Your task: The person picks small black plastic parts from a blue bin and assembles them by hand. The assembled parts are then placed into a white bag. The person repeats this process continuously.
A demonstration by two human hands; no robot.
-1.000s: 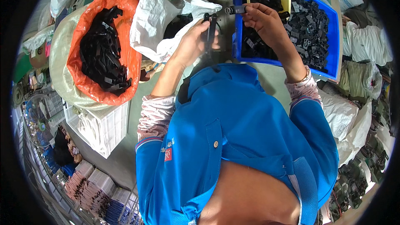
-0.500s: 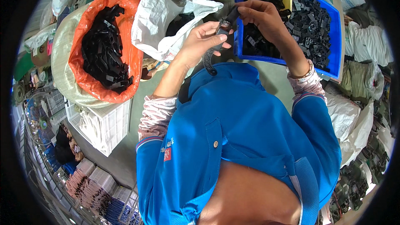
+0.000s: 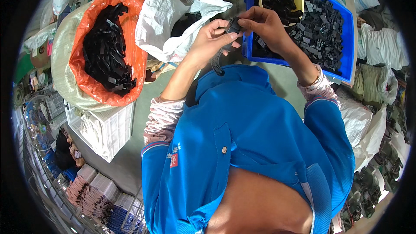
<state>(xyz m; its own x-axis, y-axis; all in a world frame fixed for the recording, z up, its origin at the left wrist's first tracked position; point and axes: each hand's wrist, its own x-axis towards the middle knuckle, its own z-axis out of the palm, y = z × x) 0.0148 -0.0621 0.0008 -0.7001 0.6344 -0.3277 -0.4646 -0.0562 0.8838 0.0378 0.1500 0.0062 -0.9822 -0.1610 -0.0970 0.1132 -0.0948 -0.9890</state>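
Bright light glints on the orange bag [image 3: 137,52]. Edges curve toward the dark rim (fisheye), where detail softens.

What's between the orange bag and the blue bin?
In the head view, the white sack lies between the orange bag and the blue bin, with the left hand and its black part nearer the bin.

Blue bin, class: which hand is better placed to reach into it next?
Probably the right hand: in view it overlaps the blue bin, touching the top of the black part. The left hand is farther left, gripping that part.
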